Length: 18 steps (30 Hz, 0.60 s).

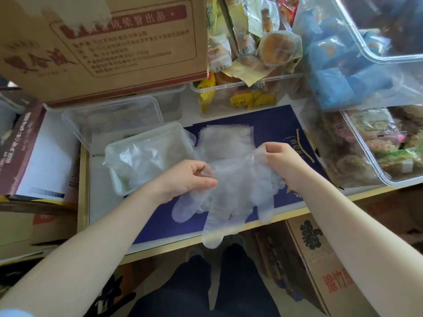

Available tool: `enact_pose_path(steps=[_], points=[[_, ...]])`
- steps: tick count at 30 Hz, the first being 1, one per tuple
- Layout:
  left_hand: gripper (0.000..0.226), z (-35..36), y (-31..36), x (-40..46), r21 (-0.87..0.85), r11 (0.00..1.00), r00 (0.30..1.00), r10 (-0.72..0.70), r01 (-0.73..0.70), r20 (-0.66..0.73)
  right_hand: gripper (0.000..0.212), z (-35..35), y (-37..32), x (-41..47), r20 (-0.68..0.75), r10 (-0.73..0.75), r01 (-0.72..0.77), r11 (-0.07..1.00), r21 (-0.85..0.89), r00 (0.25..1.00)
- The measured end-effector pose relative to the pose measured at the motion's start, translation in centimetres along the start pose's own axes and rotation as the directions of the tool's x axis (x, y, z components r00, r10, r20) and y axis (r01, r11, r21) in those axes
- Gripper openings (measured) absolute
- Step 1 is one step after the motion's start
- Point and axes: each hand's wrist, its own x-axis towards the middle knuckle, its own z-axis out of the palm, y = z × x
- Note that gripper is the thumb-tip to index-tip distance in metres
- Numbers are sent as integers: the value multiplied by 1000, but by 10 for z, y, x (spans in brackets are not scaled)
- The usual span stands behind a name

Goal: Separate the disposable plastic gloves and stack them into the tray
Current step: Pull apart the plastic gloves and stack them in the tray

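1. The glove, clear thin plastic, hung between the two hands above the near edge of the table, its fingers drooping toward the viewer past the table's rim.
2. The left hand pinched the glove's left cuff edge between curled thumb and fingers.
3. The right hand pinched the cuff's other side, fingers curled round the film, so the opening was stretched between the two grips.
4. Under the glove lay a dark blue sheet with gold lettering, flat on the table.
5. Just beyond the held glove, a pile of more clear gloves rested on that blue sheet.
6. Left of the pile stood the tray, a clear plastic container with crumpled clear film already inside.
7. Behind the tray sat another clear container, tilted against it.
8. Farther back were a brown cardboard box with red print, a tub of wrapped snacks, and at right clear bins of packaged food.
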Motion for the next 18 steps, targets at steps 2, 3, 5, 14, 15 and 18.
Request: enact_pose_path(steps=[2, 3, 5, 14, 15, 18], points=[[7, -8, -6, -3, 26, 999, 999, -33, 33, 33, 17, -4, -5, 1, 11, 6, -7, 998, 62, 1000], [10, -13, -10, -4, 19, 998, 997, -53, 52, 48, 16, -6, -7, 2, 27, 16, -18, 997, 71, 1000], [11, -21, -15, -6, -16, 997, 994, -70, 72, 87, 12, -12, -10, 5, 46, 20, -22, 999, 30, 999], [44, -11, -5, -1, 93, 978, 975, -174, 188, -138, 18, -21, -25, 16, 82, -48, 67, 967, -247, 995], [56, -6, -2, 2, 181, 976, 982, -96, 125, -161, 19, -19, -26, 17, 86, -52, 72, 966, -248, 995], [89, 18, 11, 7, 481, 875, 967, 173, -64, -186, 24, -10, -30, 20, 53, -113, 122, 964, -234, 992]])
